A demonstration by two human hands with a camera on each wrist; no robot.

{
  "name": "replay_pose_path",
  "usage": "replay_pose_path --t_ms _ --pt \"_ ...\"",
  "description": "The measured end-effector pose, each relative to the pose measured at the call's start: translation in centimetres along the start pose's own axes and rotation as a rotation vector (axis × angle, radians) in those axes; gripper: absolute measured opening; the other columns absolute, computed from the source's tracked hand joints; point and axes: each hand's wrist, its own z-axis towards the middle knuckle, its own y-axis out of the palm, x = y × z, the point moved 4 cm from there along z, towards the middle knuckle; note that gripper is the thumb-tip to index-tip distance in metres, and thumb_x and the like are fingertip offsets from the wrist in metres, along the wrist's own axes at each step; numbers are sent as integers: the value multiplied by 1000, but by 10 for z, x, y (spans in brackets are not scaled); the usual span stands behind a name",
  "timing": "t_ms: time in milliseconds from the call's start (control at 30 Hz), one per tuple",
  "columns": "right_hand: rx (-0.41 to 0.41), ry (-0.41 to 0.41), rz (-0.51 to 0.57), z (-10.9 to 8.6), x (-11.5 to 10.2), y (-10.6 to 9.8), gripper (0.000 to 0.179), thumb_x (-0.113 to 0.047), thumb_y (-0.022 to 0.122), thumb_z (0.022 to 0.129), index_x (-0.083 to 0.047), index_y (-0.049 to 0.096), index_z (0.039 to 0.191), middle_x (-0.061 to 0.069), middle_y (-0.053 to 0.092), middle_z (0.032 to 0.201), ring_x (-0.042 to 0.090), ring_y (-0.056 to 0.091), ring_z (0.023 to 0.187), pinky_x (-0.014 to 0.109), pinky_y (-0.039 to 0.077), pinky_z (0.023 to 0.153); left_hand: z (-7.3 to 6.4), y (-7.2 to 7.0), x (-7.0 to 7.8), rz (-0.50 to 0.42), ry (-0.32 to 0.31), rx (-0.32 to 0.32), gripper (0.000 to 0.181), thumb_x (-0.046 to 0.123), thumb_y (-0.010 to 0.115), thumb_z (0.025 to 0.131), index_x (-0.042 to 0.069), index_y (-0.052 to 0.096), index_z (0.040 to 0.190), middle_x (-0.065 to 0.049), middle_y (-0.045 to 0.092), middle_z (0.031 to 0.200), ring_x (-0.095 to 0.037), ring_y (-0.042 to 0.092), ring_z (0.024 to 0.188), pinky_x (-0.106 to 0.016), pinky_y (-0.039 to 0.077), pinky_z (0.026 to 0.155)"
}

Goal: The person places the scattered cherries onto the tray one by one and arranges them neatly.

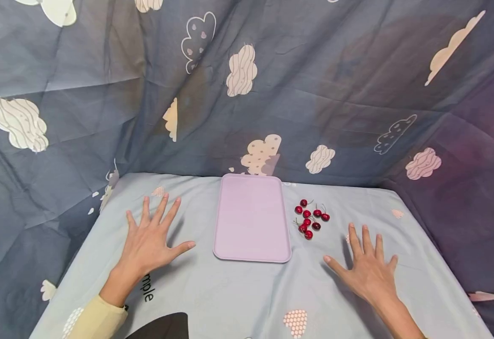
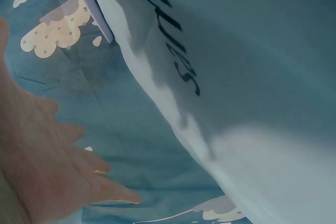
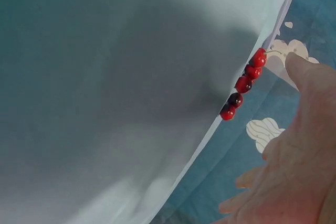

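Right of centre, I see loose cherries (image 1: 307, 222) just beside the lilac tray (image 1: 253, 219); the left hand (image 1: 147, 242), at left, and right hand (image 1: 370, 273), lower right, are splayed and empty. A careless low sweep could set cherries rolling.

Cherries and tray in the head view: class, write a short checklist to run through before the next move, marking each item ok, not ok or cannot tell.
1. Left hand free: ok, fingers spread, holding nothing.
2. Right hand free: ok, fingers spread, holding nothing.
3. Tray lying flat on the cloth: ok.
4. Cherries all beside the tray, none on it: ok, they lie to its right.
5. Cherries all lying singly: not ok, several are bunched against one another.
6. Stem on every cherry: cannot tell, some show stems but others are partly hidden.
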Motion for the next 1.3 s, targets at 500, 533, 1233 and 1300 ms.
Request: replay_pose_path --t_ms 500,533,1233,1300 --pt "48 -39 30 1 -8 0 113 -79 60 90 -21 7 171 27 11 175 60 9 158 92 11 107 4 2 3 -44 -10 -22 114 91 55 83 34 10 170 -5 14 179 -48 5 165 -87 11 117" --pt "53 -44 33 1 -9 0 112 -78 60 91 -21 7 171 27 12 175 60 10 158 92 11 107 5 2 4 -59 -5 -24 114 89 56 84 32 8 171 -6 14 179 -47 7 165 -84 14 119" --pt "256 -239 257 9 -35 -10 66 -24 81 91 -7 54 150 29 44 160 55 34 151 76 31 112 54 -1 24 -310 -69 98 77 50 62 103 13 34 164 -8 65 147 -33 68 124 -57 57 90" --pt "234 -236 287 12 -40 -13 62 -21 79 93 -8 55 149 27 46 159 53 37 149 75 34 110 60 1 27 -320 -79 84 74 49 62 103 13 37 162 -8 66 144 -32 69 123 -56 57 89"
